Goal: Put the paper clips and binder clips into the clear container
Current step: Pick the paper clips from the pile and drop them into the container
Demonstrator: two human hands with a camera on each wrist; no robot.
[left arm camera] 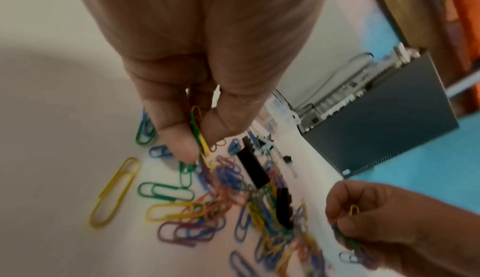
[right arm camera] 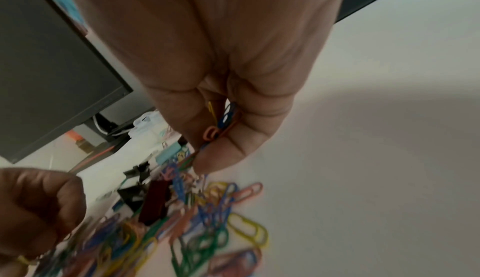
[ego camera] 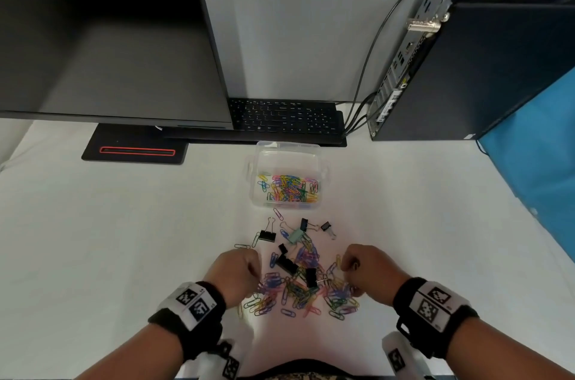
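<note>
A clear container (ego camera: 287,162) with coloured paper clips in its near half stands mid-table. In front of it lies a heap of coloured paper clips (ego camera: 298,292) mixed with black binder clips (ego camera: 287,264) and one pale green binder clip (ego camera: 295,236). My left hand (ego camera: 241,270) is at the heap's left edge and pinches a few paper clips (left arm camera: 201,137) between thumb and fingers. My right hand (ego camera: 362,267) is at the heap's right edge, its curled fingers gripping a small bunch of paper clips (right arm camera: 221,121).
A monitor (ego camera: 109,37) and its stand base (ego camera: 137,149) are at the back left. A black keyboard (ego camera: 286,115) lies right behind the container. A computer tower (ego camera: 466,62) with cables stands at the back right.
</note>
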